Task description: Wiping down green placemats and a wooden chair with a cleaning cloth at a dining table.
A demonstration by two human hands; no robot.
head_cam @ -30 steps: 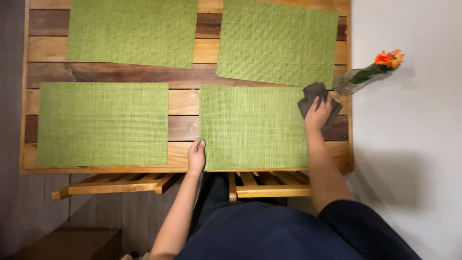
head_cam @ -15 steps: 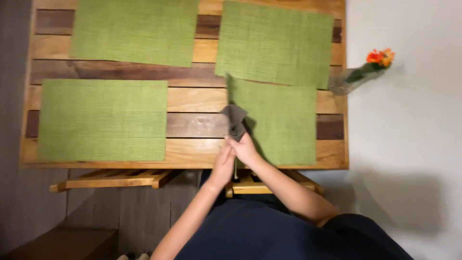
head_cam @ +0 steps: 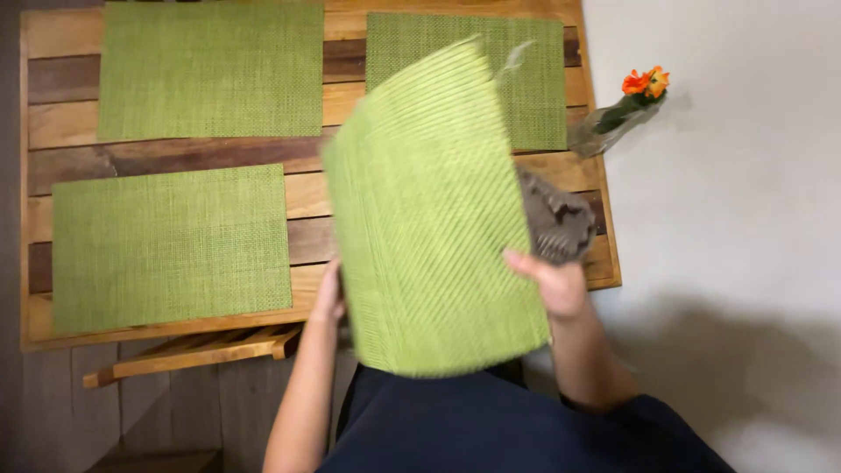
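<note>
Hands lift a green woven rectangular placemat (head_cam: 434,219) off the striped wooden plank table (head_cam: 307,197), left hand (head_cam: 329,296) gripping its left edge, right hand (head_cam: 552,285) clasping its right edge together with a crumpled grey cloth (head_cam: 556,223).

Green woven placemat (head_cam: 429,219) lifted off the counter, held near-upright and slightly curved, ribbed underside showing. Crumpled grey cloth (head_cam: 556,223) bunched just behind its right edge.
</note>
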